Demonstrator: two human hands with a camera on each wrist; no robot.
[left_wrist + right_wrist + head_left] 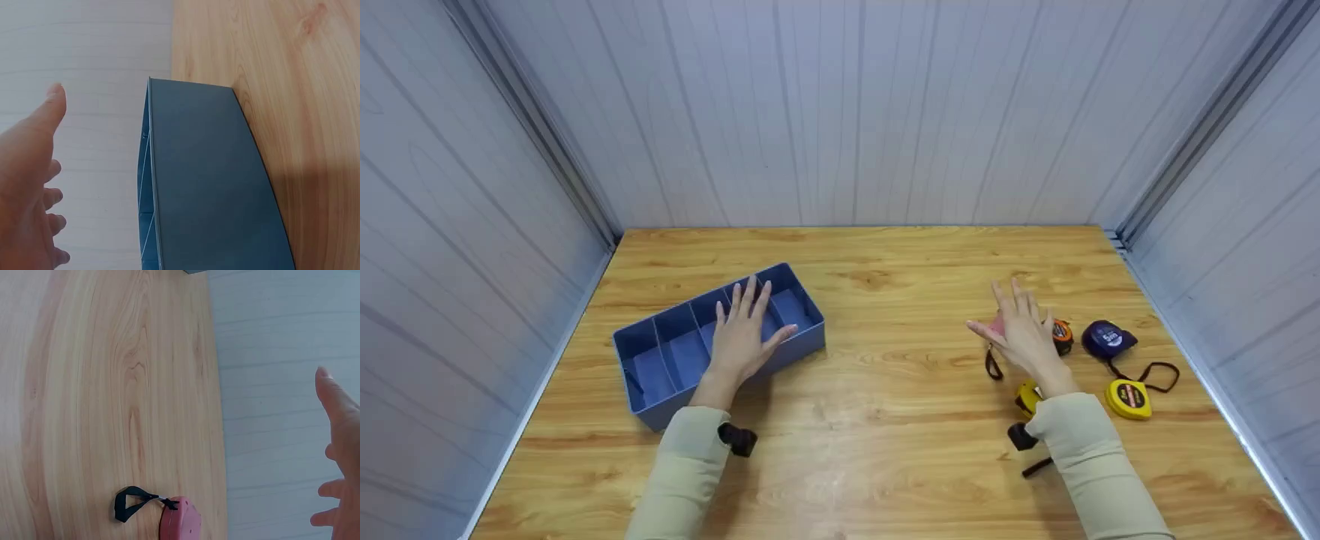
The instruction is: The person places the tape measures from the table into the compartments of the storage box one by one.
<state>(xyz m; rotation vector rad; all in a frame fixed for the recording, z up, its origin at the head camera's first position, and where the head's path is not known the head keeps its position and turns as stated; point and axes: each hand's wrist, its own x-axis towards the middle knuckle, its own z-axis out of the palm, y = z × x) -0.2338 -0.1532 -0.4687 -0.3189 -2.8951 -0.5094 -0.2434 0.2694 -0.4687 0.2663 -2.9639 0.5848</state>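
Observation:
My left hand (741, 337), fingers spread, hovers over a blue divided box (804, 345) that lies at an angle on the table. In the left wrist view the hand stays apart from the box's tall side wall (211, 180). Over on the right, my right hand (1024, 336) is held with straight fingers above a group of tape measures. Beneath it, partly covered, is a pink tape measure (181, 520) with a black strap. An orange and black tape measure (1063, 337) shows beside the fingers. Neither hand holds anything.
A dark blue tape measure (1105, 339) and a yellow tape measure (1129, 399) with a black strap lie farther right. Another yellow tape measure (1026, 397) is partly hidden by the right wrist. Pale panel walls (825, 112) enclose the wooden table (877, 450) on three sides.

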